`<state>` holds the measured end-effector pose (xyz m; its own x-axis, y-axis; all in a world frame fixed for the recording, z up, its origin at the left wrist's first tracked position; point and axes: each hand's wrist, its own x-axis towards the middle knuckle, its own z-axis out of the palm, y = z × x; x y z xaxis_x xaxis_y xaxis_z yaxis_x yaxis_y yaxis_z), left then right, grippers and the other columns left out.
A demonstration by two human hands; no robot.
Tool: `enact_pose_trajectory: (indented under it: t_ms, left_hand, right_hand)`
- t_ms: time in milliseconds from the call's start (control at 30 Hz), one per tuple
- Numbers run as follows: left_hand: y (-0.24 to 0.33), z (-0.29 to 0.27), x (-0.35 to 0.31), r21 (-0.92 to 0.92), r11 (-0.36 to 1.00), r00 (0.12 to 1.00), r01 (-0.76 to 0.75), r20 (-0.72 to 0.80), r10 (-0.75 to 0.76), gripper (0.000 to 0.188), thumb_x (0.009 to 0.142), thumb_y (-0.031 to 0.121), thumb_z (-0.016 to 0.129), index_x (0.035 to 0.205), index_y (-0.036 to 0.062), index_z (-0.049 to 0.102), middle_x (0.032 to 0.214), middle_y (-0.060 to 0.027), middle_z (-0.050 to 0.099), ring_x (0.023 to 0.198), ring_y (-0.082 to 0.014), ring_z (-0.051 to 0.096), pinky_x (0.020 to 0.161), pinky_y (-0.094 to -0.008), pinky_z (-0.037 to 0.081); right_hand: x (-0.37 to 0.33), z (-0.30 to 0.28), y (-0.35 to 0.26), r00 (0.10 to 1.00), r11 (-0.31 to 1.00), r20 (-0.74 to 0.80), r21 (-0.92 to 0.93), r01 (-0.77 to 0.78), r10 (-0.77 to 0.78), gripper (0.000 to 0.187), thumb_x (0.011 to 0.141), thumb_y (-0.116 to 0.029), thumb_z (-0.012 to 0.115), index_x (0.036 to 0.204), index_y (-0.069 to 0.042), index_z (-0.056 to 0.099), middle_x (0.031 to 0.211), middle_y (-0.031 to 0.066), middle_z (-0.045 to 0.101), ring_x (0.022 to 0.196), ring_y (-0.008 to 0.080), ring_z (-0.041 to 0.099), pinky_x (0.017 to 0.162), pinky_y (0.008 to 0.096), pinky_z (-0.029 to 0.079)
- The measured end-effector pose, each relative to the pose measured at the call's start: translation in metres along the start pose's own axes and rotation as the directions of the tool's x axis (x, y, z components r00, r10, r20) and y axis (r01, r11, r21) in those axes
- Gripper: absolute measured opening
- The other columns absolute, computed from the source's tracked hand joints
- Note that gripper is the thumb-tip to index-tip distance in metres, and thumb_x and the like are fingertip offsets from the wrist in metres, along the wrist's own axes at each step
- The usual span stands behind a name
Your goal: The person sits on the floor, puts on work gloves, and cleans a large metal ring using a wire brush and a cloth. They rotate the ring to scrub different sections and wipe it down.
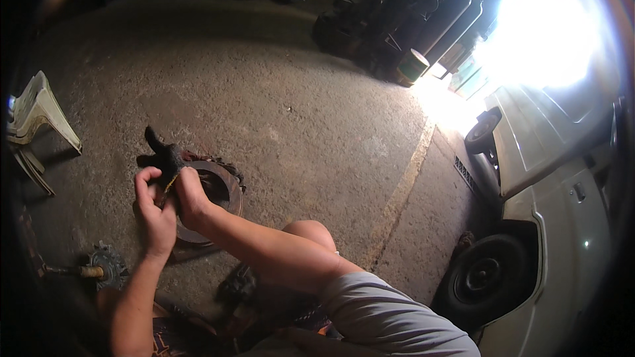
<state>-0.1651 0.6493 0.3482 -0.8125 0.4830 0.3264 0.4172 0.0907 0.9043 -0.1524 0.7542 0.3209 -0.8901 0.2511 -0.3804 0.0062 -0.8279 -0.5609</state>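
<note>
A dark knitted work glove with a yellow cuff edge sits over the far end of my right hand. The back of that hand is bare, and its fingers are hidden by the glove. On the near side, my left hand has its fingers curled at the yellow edge, gripping the cuff. Two glove fingers stick out, pointing away and to the left. Below both hands, a round rusty metal ring lies on the floor, partly covered by my right forearm.
A round toothed metal part with a shaft lies at lower left. A white plastic chair stands at left. At right is a white vehicle with a black wheel. Tall cylinders and a green-and-white tin stand at back right.
</note>
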Motion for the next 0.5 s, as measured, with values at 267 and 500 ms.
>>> enact_pose_trajectory:
  t_ms: [267,500]
  left_hand:
    - [0.014,-0.011,0.006,0.071,0.982,0.984,-0.176,0.027,0.174,0.044,0.090,-0.009,0.051,0.131,-0.0001,0.065,0.125,-0.0175,0.072,0.121,-0.0320,0.068,0.105,-0.0408,0.051]
    - [0.023,-0.012,-0.004,0.148,0.936,0.941,-0.320,0.169,0.295,0.035,0.089,-0.007,0.059,0.121,-0.0001,0.071,0.119,-0.0189,0.074,0.112,-0.0364,0.071,0.096,-0.0430,0.056]
  right_hand:
    - [-0.018,0.018,0.004,0.952,0.952,0.151,-0.110,0.284,-0.267,0.037,0.104,-0.039,0.043,0.107,-0.008,0.063,0.101,0.0068,0.068,0.093,0.0218,0.066,0.085,0.0389,0.052]
    - [0.006,-0.009,0.019,0.950,0.954,0.263,0.285,0.088,-0.166,0.044,0.106,-0.048,0.039,0.107,-0.013,0.066,0.102,0.0047,0.070,0.094,0.0220,0.067,0.085,0.0395,0.055]
